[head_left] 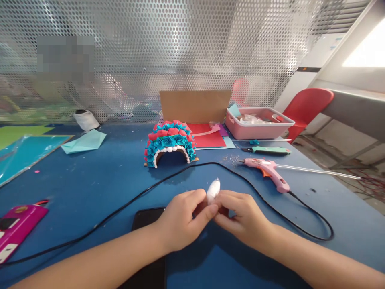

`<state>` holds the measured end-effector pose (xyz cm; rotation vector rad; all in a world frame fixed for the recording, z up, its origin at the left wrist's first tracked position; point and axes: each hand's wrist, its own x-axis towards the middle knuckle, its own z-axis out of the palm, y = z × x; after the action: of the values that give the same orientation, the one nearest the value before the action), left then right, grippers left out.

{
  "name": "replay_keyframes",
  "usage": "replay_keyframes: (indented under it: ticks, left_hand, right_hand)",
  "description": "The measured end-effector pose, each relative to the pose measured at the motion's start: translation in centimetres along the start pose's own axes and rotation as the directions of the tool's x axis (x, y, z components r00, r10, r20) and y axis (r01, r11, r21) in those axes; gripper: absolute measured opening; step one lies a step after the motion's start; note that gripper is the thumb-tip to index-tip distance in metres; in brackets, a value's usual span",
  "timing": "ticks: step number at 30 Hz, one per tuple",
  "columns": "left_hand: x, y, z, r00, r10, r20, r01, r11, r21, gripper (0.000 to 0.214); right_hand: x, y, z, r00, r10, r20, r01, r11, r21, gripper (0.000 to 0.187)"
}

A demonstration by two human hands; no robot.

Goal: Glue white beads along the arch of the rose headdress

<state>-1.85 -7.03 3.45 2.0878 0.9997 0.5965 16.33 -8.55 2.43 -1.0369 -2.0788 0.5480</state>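
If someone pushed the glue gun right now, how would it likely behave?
The glue gun lies on its side, so it would probably slide rather than tip. Its cord joins the handle and would likely drag against it. The long stick at its back might swing too.

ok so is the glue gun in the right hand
No, the pink glue gun lies on the blue table, apart from the right hand.

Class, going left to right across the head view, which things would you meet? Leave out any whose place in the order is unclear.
Magenta item → pale paper → flowered arch → white packet → pink basket
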Motion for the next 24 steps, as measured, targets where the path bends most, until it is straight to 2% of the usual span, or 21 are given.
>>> replay_keyframes:
  ticks: [3,6,13,19,24]
  left_hand:
    - [0.14,-0.22,0.05,0.998,0.061,0.012,-0.061,0.998,-0.005,0.032]
    - [0.11,-0.43,-0.14,0.992,0.125,0.036,-0.122,0.99,-0.063,0.029]
    - [-0.08,-0.74,-0.52,0.96,0.278,0.042,-0.269,0.951,-0.15,0.025]
    - [-0.21,-0.76,-0.44,0.97,0.238,0.044,-0.229,0.962,-0.15,0.027]
    - [-0.34,-0.59,-0.51,0.987,0.162,0.009,-0.158,0.97,-0.183,0.032]
  right_hand:
    - [-0.1,0.2,-0.02,0.998,0.042,0.036,-0.044,0.997,0.055,0.02]
    - [-0.1,0.33,-0.25,0.989,0.098,0.107,-0.117,0.973,0.197,0.018]
    - [-0.09,-0.09,-0.47,0.97,0.121,0.209,-0.211,0.844,0.493,0.021]
    - [0.05,0.14,-0.35,0.945,0.166,0.282,-0.311,0.721,0.619,0.024]
    - [0.26,0.33,-0.57,0.946,0.221,0.236,-0.322,0.704,0.633,0.032]
